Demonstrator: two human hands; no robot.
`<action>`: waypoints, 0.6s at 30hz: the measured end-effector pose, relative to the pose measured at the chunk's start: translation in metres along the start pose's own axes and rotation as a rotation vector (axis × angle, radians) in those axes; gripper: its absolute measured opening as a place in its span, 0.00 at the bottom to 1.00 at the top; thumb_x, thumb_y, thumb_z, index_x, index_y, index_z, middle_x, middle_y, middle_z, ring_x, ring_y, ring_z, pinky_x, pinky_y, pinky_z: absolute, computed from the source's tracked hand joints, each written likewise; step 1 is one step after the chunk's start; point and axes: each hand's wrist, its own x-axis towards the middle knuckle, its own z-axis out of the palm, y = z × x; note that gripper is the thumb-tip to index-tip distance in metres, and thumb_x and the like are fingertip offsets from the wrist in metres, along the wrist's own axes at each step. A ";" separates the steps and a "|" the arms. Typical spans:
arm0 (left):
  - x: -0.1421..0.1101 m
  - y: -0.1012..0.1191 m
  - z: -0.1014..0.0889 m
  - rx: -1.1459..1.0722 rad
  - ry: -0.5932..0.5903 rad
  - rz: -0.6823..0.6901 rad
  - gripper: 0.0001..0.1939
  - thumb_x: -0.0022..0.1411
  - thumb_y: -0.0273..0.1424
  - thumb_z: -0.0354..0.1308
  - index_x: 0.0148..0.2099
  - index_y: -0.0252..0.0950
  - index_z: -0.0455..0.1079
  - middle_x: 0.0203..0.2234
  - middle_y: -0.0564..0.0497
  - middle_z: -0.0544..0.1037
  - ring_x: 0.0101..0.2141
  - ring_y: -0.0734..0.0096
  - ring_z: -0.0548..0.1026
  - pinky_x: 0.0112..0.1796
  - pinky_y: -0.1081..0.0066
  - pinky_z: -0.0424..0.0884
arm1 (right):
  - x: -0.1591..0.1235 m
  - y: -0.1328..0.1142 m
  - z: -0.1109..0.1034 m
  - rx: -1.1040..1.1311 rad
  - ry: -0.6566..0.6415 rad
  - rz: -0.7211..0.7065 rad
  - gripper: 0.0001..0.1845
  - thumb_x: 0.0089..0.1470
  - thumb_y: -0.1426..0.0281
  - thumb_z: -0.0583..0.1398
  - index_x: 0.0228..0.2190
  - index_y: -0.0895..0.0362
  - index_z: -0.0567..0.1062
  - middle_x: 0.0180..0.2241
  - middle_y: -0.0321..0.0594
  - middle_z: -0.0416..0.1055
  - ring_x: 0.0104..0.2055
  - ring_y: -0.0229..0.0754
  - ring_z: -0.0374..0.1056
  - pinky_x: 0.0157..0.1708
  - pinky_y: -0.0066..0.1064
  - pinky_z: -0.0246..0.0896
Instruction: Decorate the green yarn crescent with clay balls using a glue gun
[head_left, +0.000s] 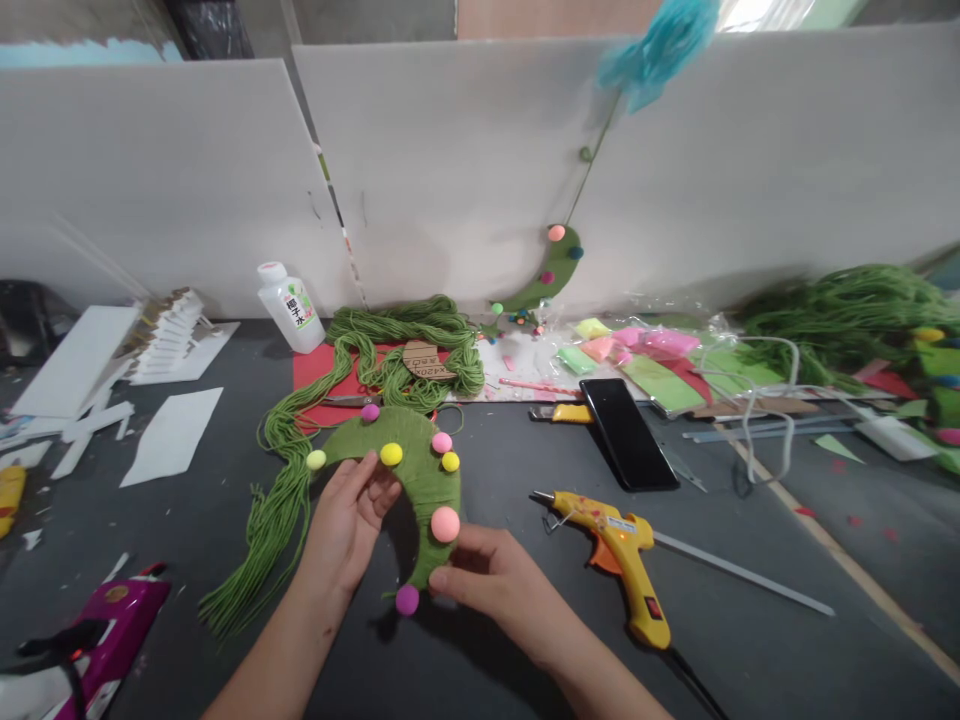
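Note:
Between my hands is a green yarn-wrapped crescent point(442, 490) with several coloured pom-poms along it. My left hand point(351, 515) grips its inner curve near the upper end, beside a yellow pom-pom point(391, 454). Lower down, my right hand point(491, 580) pinches the crescent's outer edge under a large pink pom-pom point(445, 524). A purple pom-pom point(407, 600) sits at the bottom tip, and a pale yellow one point(316, 460) at the other tip. Right of my hands lies a yellow hot glue gun point(619, 550) with a glue stick point(742, 573) out of its back.
Green yarn point(405, 325) lies on red sheets behind the crescent, by a white bottle point(291, 308). A black phone point(628, 434) rests against a yellow cutter knife point(562, 413). Another decorated crescent point(551, 275) hangs at the white partition point(450, 170). Paper scraps point(172, 435) and a purple tool point(120, 640) are at left.

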 end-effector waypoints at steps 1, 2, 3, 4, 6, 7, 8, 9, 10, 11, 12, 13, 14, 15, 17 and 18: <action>0.000 0.001 0.000 -0.001 0.001 0.006 0.07 0.55 0.21 0.60 0.26 0.35 0.69 0.23 0.55 0.79 0.22 0.80 0.76 0.25 0.82 0.75 | 0.000 0.001 0.000 -0.005 -0.010 0.018 0.14 0.41 0.61 0.66 0.26 0.61 0.77 0.23 0.33 0.66 0.25 0.34 0.56 0.28 0.27 0.49; -0.001 0.001 0.001 -0.001 0.001 0.009 0.07 0.55 0.21 0.59 0.27 0.35 0.70 0.24 0.55 0.79 0.22 0.80 0.76 0.24 0.82 0.75 | 0.001 0.003 0.001 -0.008 -0.021 0.034 0.14 0.40 0.62 0.67 0.26 0.61 0.77 0.22 0.33 0.67 0.25 0.34 0.56 0.28 0.27 0.49; -0.001 0.001 0.002 0.000 0.001 0.010 0.07 0.56 0.21 0.58 0.27 0.35 0.70 0.24 0.55 0.79 0.22 0.80 0.76 0.24 0.82 0.75 | 0.001 0.004 0.002 -0.009 -0.029 0.048 0.13 0.40 0.62 0.67 0.25 0.61 0.77 0.22 0.33 0.67 0.25 0.34 0.56 0.28 0.27 0.50; -0.002 0.001 0.003 0.001 0.000 0.011 0.07 0.56 0.21 0.58 0.28 0.35 0.70 0.24 0.55 0.79 0.23 0.80 0.77 0.24 0.83 0.75 | 0.001 0.005 0.002 -0.001 -0.031 0.059 0.13 0.40 0.63 0.66 0.24 0.61 0.77 0.22 0.33 0.68 0.25 0.34 0.57 0.29 0.27 0.51; -0.004 0.001 0.004 0.002 -0.003 0.011 0.08 0.57 0.20 0.57 0.28 0.35 0.70 0.24 0.55 0.79 0.23 0.80 0.77 0.24 0.83 0.75 | 0.001 0.006 0.004 0.024 -0.022 0.073 0.12 0.41 0.63 0.65 0.22 0.61 0.77 0.21 0.34 0.69 0.25 0.35 0.60 0.30 0.28 0.53; -0.005 0.001 0.005 0.002 -0.004 0.011 0.08 0.57 0.20 0.56 0.28 0.35 0.70 0.24 0.55 0.79 0.23 0.80 0.77 0.24 0.83 0.75 | 0.002 0.006 0.005 0.030 -0.007 0.070 0.12 0.41 0.64 0.65 0.22 0.61 0.77 0.21 0.35 0.70 0.25 0.35 0.61 0.30 0.28 0.54; -0.006 0.001 0.005 0.002 -0.004 0.012 0.08 0.58 0.20 0.56 0.28 0.35 0.69 0.23 0.55 0.79 0.23 0.80 0.77 0.25 0.83 0.75 | 0.002 0.007 0.006 0.026 0.010 0.064 0.11 0.42 0.64 0.64 0.21 0.61 0.76 0.21 0.35 0.71 0.24 0.35 0.61 0.30 0.28 0.55; -0.006 0.001 0.006 0.001 -0.003 0.014 0.09 0.58 0.20 0.55 0.27 0.35 0.69 0.23 0.56 0.78 0.23 0.80 0.77 0.25 0.82 0.75 | 0.003 0.008 0.007 0.013 0.027 0.057 0.11 0.42 0.64 0.64 0.21 0.61 0.76 0.21 0.35 0.71 0.24 0.35 0.61 0.30 0.28 0.55; -0.006 0.001 0.005 0.000 -0.002 0.015 0.09 0.59 0.20 0.55 0.27 0.35 0.69 0.23 0.56 0.78 0.23 0.80 0.77 0.25 0.82 0.75 | 0.004 0.008 0.007 -0.002 0.044 0.051 0.11 0.42 0.64 0.64 0.20 0.61 0.76 0.20 0.35 0.71 0.23 0.35 0.61 0.29 0.28 0.55; -0.006 0.001 0.005 0.000 -0.001 0.018 0.09 0.59 0.20 0.55 0.27 0.35 0.69 0.23 0.56 0.78 0.23 0.80 0.77 0.25 0.82 0.75 | 0.004 0.009 0.007 -0.019 0.060 0.046 0.11 0.42 0.64 0.64 0.19 0.61 0.75 0.19 0.35 0.70 0.23 0.35 0.61 0.29 0.28 0.55; -0.005 0.001 0.005 0.000 -0.001 0.020 0.09 0.58 0.20 0.55 0.27 0.35 0.68 0.23 0.56 0.78 0.23 0.80 0.77 0.25 0.82 0.75 | 0.004 0.009 0.006 -0.031 0.067 0.044 0.11 0.42 0.64 0.63 0.19 0.61 0.75 0.19 0.35 0.70 0.23 0.34 0.61 0.28 0.28 0.55; -0.005 0.001 0.004 0.002 -0.003 0.022 0.09 0.58 0.20 0.56 0.27 0.35 0.68 0.23 0.56 0.78 0.23 0.80 0.77 0.25 0.82 0.75 | 0.005 0.009 0.005 -0.038 0.066 0.046 0.11 0.42 0.65 0.63 0.19 0.61 0.75 0.19 0.35 0.70 0.23 0.34 0.61 0.28 0.28 0.55; -0.004 0.002 0.004 0.006 -0.007 0.023 0.08 0.57 0.20 0.57 0.27 0.35 0.68 0.23 0.56 0.78 0.22 0.80 0.76 0.25 0.82 0.75 | 0.005 0.009 0.004 -0.045 0.053 0.047 0.10 0.43 0.66 0.63 0.19 0.61 0.76 0.20 0.35 0.70 0.23 0.34 0.61 0.28 0.28 0.55; -0.004 0.002 0.003 0.011 -0.013 0.025 0.07 0.56 0.21 0.58 0.27 0.35 0.68 0.23 0.56 0.78 0.22 0.80 0.76 0.24 0.82 0.75 | 0.005 0.008 0.002 -0.049 0.034 0.043 0.09 0.43 0.67 0.62 0.21 0.61 0.77 0.21 0.35 0.71 0.24 0.35 0.62 0.28 0.27 0.55; -0.003 0.003 0.002 0.027 -0.024 0.031 0.06 0.53 0.22 0.61 0.27 0.34 0.68 0.22 0.56 0.78 0.21 0.80 0.76 0.23 0.82 0.75 | 0.005 0.004 -0.002 -0.035 -0.015 0.018 0.07 0.41 0.72 0.61 0.25 0.60 0.79 0.24 0.35 0.73 0.27 0.36 0.64 0.31 0.27 0.56; -0.004 0.004 0.002 0.037 -0.031 0.036 0.06 0.51 0.22 0.63 0.27 0.34 0.68 0.22 0.56 0.78 0.21 0.80 0.76 0.23 0.82 0.75 | 0.005 0.002 -0.004 -0.014 -0.020 -0.004 0.10 0.40 0.74 0.60 0.28 0.59 0.80 0.25 0.35 0.74 0.29 0.37 0.65 0.33 0.27 0.57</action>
